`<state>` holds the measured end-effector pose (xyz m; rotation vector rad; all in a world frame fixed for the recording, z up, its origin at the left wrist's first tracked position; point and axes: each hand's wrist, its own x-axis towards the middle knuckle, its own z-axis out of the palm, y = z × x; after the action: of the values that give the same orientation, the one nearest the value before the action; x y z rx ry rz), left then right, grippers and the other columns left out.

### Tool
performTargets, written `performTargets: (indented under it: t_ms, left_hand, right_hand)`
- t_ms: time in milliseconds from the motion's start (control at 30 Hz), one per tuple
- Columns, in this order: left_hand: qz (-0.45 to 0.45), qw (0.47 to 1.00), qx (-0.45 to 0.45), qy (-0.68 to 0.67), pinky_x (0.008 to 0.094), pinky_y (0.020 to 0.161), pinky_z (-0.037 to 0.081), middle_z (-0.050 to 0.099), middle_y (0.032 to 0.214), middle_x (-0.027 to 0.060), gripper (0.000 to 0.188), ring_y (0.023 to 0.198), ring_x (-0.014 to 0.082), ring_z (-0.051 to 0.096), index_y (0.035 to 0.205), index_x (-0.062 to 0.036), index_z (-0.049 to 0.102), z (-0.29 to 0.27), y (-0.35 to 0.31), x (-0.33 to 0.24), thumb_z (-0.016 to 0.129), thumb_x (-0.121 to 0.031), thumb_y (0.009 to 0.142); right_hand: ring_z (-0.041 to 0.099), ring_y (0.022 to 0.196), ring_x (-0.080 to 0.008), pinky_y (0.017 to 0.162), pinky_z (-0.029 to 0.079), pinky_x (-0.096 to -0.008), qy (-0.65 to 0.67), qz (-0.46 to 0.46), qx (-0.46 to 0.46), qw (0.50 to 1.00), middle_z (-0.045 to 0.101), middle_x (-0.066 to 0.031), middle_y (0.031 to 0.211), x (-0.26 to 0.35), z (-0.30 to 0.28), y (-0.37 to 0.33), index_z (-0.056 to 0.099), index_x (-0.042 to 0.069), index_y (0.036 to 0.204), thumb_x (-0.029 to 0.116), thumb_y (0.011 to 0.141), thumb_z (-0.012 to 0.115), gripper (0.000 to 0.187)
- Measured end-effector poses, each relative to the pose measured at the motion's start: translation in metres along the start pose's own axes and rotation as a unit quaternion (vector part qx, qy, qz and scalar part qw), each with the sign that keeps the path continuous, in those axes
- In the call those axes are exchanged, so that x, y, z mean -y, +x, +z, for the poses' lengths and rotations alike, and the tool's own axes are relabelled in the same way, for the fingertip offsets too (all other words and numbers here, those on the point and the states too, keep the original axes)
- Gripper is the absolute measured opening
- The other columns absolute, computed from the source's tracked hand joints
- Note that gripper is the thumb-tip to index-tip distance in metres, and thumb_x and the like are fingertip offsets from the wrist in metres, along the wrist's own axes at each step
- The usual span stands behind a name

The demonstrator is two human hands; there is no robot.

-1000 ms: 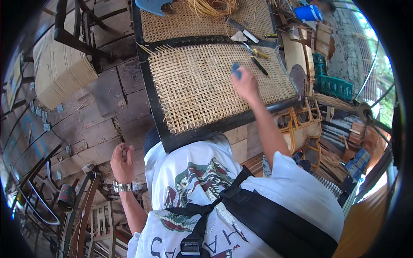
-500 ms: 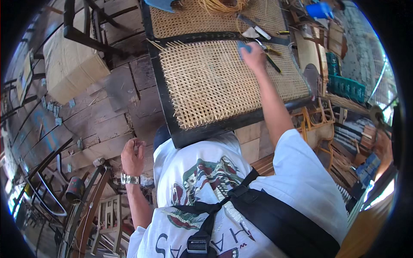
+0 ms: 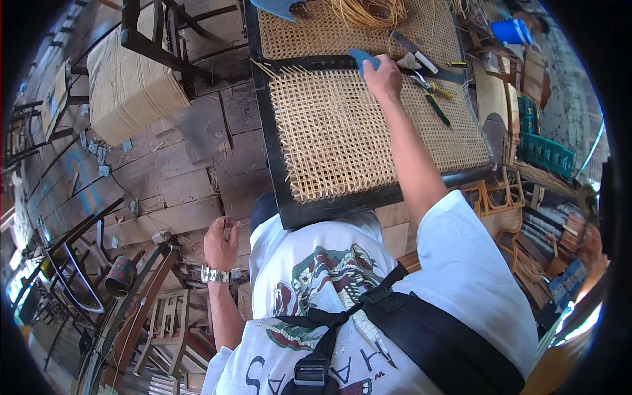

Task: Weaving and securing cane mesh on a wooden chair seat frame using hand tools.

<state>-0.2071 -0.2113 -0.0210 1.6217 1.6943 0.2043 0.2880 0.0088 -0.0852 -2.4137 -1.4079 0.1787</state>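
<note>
My right hand (image 3: 384,78) grips a flat blue piece (image 3: 363,60), perhaps sandpaper or cloth, near the far edge of a woven cane panel (image 3: 342,131). The panel sits in a dark wooden frame (image 3: 299,214) against my body, and loose cane ends stick out at its far left corner. Right of that hand lie pliers (image 3: 437,108) with dark and yellow handles, a knife-like tool with a white handle (image 3: 426,63) and a small pale scraper-like piece (image 3: 408,61). My left hand (image 3: 221,242) hangs beside the frame, fingers loosely bent and apart, holding nothing.
A coil of cane strands (image 3: 372,14) and another blue piece (image 3: 276,8) rest on the far cane panel. A cardboard box (image 3: 135,85) stands at left beside a dark chair frame (image 3: 148,49). Green crates (image 3: 545,155) and a rattan chair frame (image 3: 500,204) are at right.
My right hand with the blue piece has moved left and away across the cane, toward the dark middle rail. The whole view has shifted a little; my left hand still hangs down.
</note>
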Motion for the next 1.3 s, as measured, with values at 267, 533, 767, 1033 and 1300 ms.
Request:
performTargets:
  t_ms: [267, 533, 767, 1033, 1300]
  left_hand:
    - [-0.012, 1.000, 0.004, -0.004, 0.0417, 0.072, 0.054, 0.073, 0.094, 0.0154, 0.019, 0.084, 0.0344, 0.071, 0.104, -0.0028, 0.068, -0.003, 0.018, -0.009, 0.071, -0.019, 0.095]
    - [-0.028, 0.999, -0.016, 0.003, 0.0391, 0.069, 0.054, 0.074, 0.092, 0.0155, 0.017, 0.079, 0.0313, 0.071, 0.106, -0.0009, 0.068, -0.007, 0.035, -0.056, 0.070, -0.014, 0.095]
    - [-0.101, 0.992, -0.071, -0.023, 0.0371, 0.067, 0.053, 0.074, 0.090, 0.0144, 0.020, 0.075, 0.0246, 0.070, 0.107, 0.0008, 0.068, 0.006, 0.044, -0.115, 0.071, -0.016, 0.096]
    - [0.012, 0.992, -0.102, 0.069, 0.0390, 0.076, 0.055, 0.072, 0.101, 0.0149, 0.039, 0.089, 0.0278, 0.070, 0.119, -0.0030, 0.067, 0.064, 0.126, -0.254, 0.072, -0.035, 0.097]
    - [0.233, 0.958, -0.068, 0.151, 0.0476, 0.079, 0.056, 0.066, 0.113, 0.0173, 0.040, 0.098, 0.0378, 0.066, 0.118, -0.0083, 0.067, 0.157, 0.294, -0.353, 0.066, -0.042, 0.098]
  right_hand:
    - [0.069, 0.089, -0.0277, 0.079, 0.060, -0.0446, 0.200, -0.242, 0.275, 0.909, 0.067, -0.0130, 0.102, 0.136, 0.019, -0.123, 0.064, 0.007, 0.100, 0.032, 0.091, 0.076, 0.029]
    - [0.070, 0.083, -0.0295, 0.079, 0.055, -0.0431, 0.013, -0.071, 0.127, 0.989, 0.070, -0.0130, 0.093, -0.049, -0.052, -0.004, 0.069, 0.007, 0.100, 0.024, 0.096, 0.063, 0.019]
    - [0.069, 0.084, -0.0304, 0.078, 0.057, -0.0448, 0.235, -0.337, 0.388, 0.825, 0.066, -0.0112, 0.090, -0.004, -0.126, -0.142, 0.068, 0.010, 0.099, 0.019, 0.084, 0.078, 0.021]
    - [0.067, 0.077, -0.0225, 0.065, 0.055, -0.0397, 0.378, -0.071, 0.150, 0.911, 0.066, -0.0114, 0.086, -0.064, -0.077, 0.085, 0.066, 0.005, 0.110, 0.045, 0.093, 0.067, 0.043]
    - [0.062, 0.114, -0.0405, 0.092, 0.053, -0.0503, 0.058, -0.047, -0.072, 0.995, 0.061, -0.0209, 0.118, -0.145, -0.052, 0.206, 0.060, 0.005, 0.126, 0.053, 0.095, 0.064, 0.057]
